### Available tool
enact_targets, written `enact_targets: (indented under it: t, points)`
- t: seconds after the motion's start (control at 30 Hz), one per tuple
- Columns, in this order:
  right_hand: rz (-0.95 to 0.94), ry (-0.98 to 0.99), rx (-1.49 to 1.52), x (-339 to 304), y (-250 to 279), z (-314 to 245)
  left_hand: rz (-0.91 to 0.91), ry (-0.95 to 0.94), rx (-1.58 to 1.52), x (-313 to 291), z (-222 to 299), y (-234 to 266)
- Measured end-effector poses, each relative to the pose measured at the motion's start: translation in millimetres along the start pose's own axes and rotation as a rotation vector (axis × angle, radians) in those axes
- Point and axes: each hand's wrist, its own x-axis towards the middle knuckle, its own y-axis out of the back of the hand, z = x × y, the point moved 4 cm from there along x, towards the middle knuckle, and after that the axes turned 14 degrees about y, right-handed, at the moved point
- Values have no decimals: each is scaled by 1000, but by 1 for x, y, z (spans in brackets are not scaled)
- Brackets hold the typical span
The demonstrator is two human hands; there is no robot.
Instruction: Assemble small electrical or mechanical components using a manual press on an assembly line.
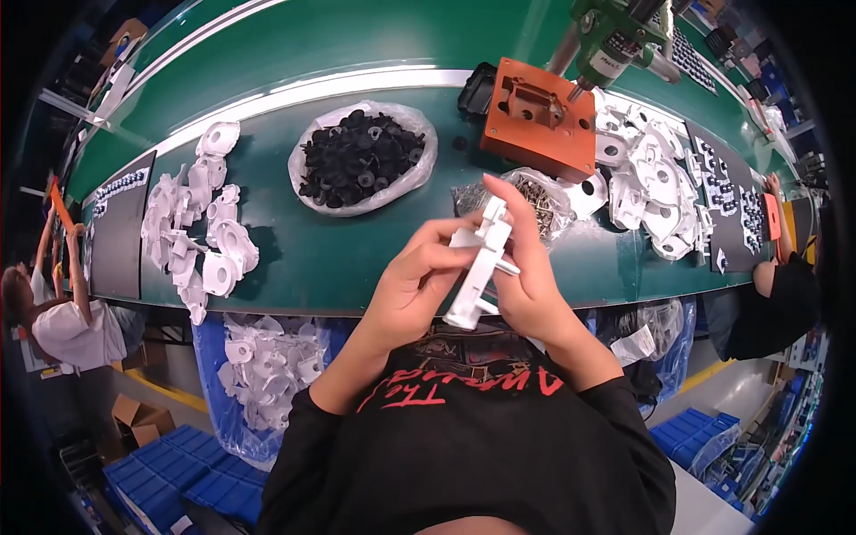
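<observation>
White plastic part (480, 263) clamped upright between left grip (412, 283) and right grip (526, 272), fingers closed on it, above the desk (357, 259) edge.

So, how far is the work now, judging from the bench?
Possibly done: a heap of white plastic parts lies right of the orange fixture, though their state is unclear. In hand: the left hand and right hand together hold one white plastic piece. Left: a pile of white parts on the left and a bag of black pieces.
</observation>
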Motion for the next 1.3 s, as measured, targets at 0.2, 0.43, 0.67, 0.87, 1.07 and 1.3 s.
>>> enact_targets:
  t: [0.2, 0.43, 0.67, 0.87, 1.07, 1.3]
  points:
    - [133, 126, -138, 8, 10, 3, 33, 71, 87, 3, 14, 4]
    - [114, 155, -212, 11, 28, 1, 251, 224, 366, 24, 15, 14]
    - [152, 310, -693, -8, 42, 16, 12, -453, 1361, 157, -1, 3]
    - [193, 374, -775, -14, 39, 23, -184, -705, 1466, 206, -42, -38]
    - [110, 320, -839, -12, 38, 23, -215, -430, 1387, 218, -63, -25]
    - [34, 280, -863, -9, 38, 23, -119, -367, 1441, 201, -66, -18]
